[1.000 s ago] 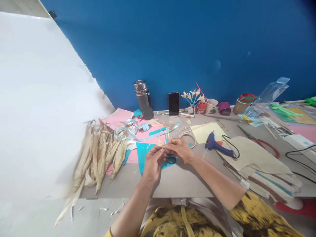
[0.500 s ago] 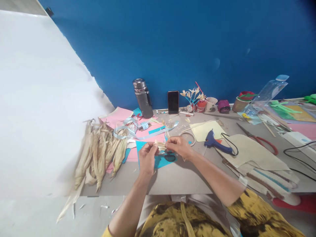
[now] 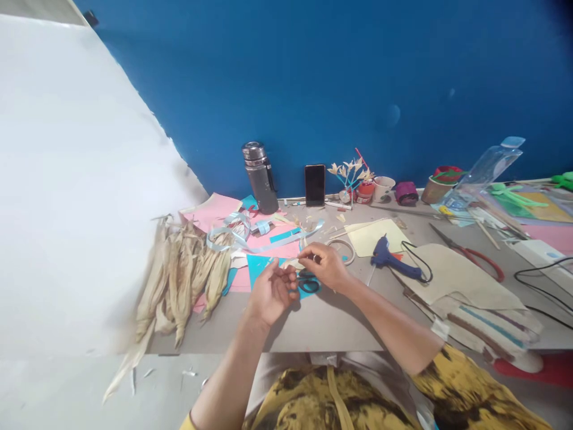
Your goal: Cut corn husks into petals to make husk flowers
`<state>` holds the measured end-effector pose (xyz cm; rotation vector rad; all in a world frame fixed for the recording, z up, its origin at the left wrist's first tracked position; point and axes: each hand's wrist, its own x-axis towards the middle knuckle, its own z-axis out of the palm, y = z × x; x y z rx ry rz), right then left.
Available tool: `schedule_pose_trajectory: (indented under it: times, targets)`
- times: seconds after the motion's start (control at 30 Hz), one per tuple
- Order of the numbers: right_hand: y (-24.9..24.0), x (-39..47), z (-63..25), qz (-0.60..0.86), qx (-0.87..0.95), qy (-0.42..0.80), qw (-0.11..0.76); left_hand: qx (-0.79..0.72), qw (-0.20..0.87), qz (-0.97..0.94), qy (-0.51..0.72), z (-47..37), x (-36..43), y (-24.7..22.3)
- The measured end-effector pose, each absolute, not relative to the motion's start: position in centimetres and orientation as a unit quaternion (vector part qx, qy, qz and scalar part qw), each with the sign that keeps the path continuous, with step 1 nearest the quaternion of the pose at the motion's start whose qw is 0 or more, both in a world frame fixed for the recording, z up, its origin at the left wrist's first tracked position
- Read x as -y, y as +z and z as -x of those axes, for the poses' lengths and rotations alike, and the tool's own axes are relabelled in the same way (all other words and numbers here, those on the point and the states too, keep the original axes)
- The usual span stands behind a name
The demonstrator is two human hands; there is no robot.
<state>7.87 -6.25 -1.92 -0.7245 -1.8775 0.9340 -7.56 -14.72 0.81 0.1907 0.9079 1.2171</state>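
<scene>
My left hand (image 3: 274, 291) is turned palm up over the front of the blue paper (image 3: 258, 266), its fingers loosely curled and apart, with nothing seen held in it. Just to the right, my right hand (image 3: 327, 266) pinches a thin strip between thumb and forefinger; its far end is too small to make out. A pale piece of corn husk (image 3: 293, 263) shows between the hands, partly covered by fingers. Black-handled scissors (image 3: 308, 283) lie on the blue paper beneath my right hand. Dried corn husks (image 3: 181, 280) are heaped to the left.
A blue glue gun (image 3: 394, 260), a tape roll (image 3: 344, 251) and red-handled pliers-like shears (image 3: 470, 254) lie to the right. At the back stand a flask (image 3: 262, 182), a phone (image 3: 314, 185) and husk flowers (image 3: 349, 172). Light-blue ribbon (image 3: 250, 242) curls over pink paper.
Before, both hands pinched the corn husk between them. My left hand has let go and rolled palm up, lower and nearer me; my right hand keeps its pinch almost in place.
</scene>
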Motion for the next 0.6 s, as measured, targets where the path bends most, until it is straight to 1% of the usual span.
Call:
schedule_pose_trajectory:
  times: [0.13,0.2,0.27,0.3,0.37,0.47,0.53,0.6]
  targets:
    - [-1.9,6.1,-8.0,0.257,0.768,0.341,0.477,-0.409,0.716,-0.135,0.549,7.2,15.0,1.0]
    - [-1.7,6.2,-8.1,0.263,0.751,0.352,0.493,-0.417,0.699,-0.172,0.555,6.9,15.2,0.9]
    - [-1.5,6.2,-8.2,0.307,0.713,0.391,0.495,-0.432,0.665,-0.205,0.574,6.6,15.3,0.6]
    - [-1.3,6.1,-8.3,0.331,0.688,0.430,0.483,-0.444,0.641,-0.223,0.586,6.5,15.3,0.4]
    - [-1.1,5.9,-8.6,0.348,0.632,0.542,0.430,-0.477,0.584,-0.262,0.603,6.3,15.4,0.1]
    - [-0.9,5.8,-8.8,0.281,0.559,0.703,0.337,-0.526,0.500,-0.335,0.601,6.0,15.4,0.1]
    - [-0.9,5.9,-8.7,0.244,0.547,0.737,0.315,-0.549,0.462,-0.375,0.587,5.8,15.5,0.2]
    - [-1.0,6.1,-8.5,0.242,0.556,0.728,0.319,-0.562,0.446,-0.397,0.572,5.6,15.5,0.3]
